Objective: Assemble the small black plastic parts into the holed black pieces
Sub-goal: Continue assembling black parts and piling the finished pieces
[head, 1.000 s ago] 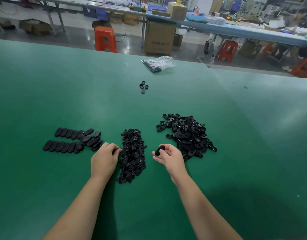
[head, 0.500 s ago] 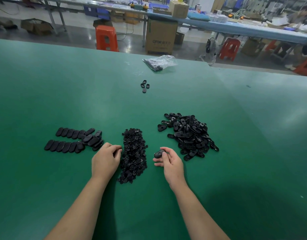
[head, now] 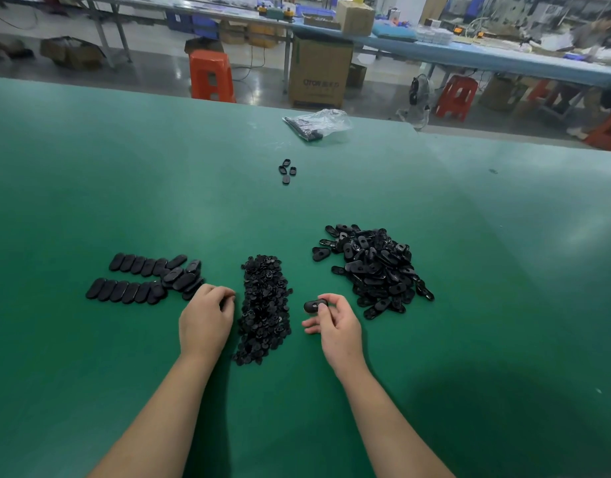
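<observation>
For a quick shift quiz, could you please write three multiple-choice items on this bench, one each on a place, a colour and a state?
1. Where does the pile of small parts lie?
A. between the two hands
B. beside the plastic bag
C. right of the holed pieces

2. What colour is the table?
A. grey
B. green
C. blue

3. What is the right hand doing?
A. resting flat on the table
B. holding one black piece
C. reaching into the plastic bag

Answers:
1 A: the pile sits between the left hand and the right hand, while the pile of holed pieces lies further right.
2 B: the whole surface is green.
3 B: its fingers pinch a single black piece just above the table, far from the plastic bag.
</observation>
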Available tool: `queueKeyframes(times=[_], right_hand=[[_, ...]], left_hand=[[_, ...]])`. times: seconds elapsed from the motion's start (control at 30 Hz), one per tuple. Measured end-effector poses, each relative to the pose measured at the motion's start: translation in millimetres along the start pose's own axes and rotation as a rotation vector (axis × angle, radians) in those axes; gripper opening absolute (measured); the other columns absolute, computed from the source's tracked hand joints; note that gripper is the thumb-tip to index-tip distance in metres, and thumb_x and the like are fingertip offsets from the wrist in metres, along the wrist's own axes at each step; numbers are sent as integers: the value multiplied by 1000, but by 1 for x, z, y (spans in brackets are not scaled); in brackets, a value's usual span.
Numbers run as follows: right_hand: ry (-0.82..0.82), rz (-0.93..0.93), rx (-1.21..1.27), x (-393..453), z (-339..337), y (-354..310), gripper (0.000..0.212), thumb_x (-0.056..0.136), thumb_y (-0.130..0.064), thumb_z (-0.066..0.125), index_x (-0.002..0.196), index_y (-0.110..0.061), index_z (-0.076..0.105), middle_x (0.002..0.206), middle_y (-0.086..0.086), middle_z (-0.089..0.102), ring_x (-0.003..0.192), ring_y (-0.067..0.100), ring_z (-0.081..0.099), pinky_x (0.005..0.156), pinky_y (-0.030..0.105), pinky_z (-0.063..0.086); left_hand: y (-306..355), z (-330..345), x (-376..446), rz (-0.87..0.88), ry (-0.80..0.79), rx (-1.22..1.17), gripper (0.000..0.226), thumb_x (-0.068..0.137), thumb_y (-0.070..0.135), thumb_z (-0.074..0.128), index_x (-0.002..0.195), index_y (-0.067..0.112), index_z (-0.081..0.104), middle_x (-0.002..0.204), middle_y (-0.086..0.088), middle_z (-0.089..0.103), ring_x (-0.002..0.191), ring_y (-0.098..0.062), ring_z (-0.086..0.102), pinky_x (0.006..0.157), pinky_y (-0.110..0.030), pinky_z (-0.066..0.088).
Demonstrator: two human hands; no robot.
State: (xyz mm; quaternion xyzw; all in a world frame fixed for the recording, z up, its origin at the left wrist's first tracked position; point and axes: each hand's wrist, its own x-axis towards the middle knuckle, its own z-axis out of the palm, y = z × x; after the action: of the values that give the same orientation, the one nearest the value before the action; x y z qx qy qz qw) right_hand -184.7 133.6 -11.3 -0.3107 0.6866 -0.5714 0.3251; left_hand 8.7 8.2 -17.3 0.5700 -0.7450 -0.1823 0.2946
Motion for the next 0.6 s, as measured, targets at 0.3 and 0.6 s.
queueKeyframes(times=[0.3,0.6], right_hand=[[-19,-7,-39,0,0,-2,11,106,-17,49,106,-26,56,90,-10,77,77,18,76,79,45,63],[-4,9,-10,0,1,-5,12,106,-15,46,106,-23,55,93,-7,77,76,20,75,78,44,63]], left_hand=[[1,-1,-4,-26,16,-54,22,95,9,61,114,7,71,109,-2,66,83,-18,62,73,-33,53],[0,0,-1,-44,-11,9,17,95,25,67,105,16,77,95,5,57,62,-11,55,53,-27,41]])
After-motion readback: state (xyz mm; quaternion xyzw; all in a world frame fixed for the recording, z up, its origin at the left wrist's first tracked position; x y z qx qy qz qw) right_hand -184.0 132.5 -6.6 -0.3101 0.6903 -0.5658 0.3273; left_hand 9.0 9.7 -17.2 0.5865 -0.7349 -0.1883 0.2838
